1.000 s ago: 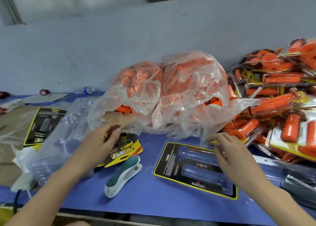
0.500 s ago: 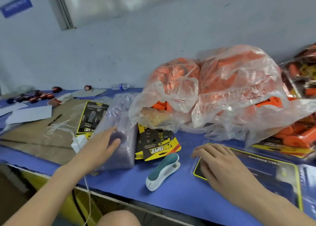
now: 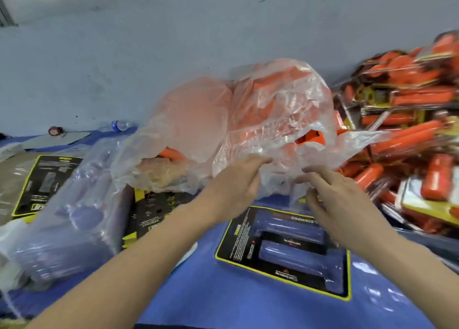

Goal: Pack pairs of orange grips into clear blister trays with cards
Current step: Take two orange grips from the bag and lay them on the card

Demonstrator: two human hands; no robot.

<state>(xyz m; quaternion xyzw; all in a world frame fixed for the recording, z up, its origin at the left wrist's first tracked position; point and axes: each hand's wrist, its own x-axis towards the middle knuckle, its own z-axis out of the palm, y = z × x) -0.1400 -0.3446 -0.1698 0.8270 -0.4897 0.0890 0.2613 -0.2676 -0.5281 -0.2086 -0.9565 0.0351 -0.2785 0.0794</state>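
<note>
A stack of clear blister trays (image 3: 74,216) lay at the left. The left hand (image 3: 238,182) met the bag of orange grips (image 3: 236,119) with its fingers together; blur hid any pinch. 1 carded tray (image 3: 285,251) lay empty below. The right hand (image 3: 332,192) touched the film, fingers apart and loosely bent. The step seemed to be opening the bag; next, 2 grips needed drawing out.
</note>
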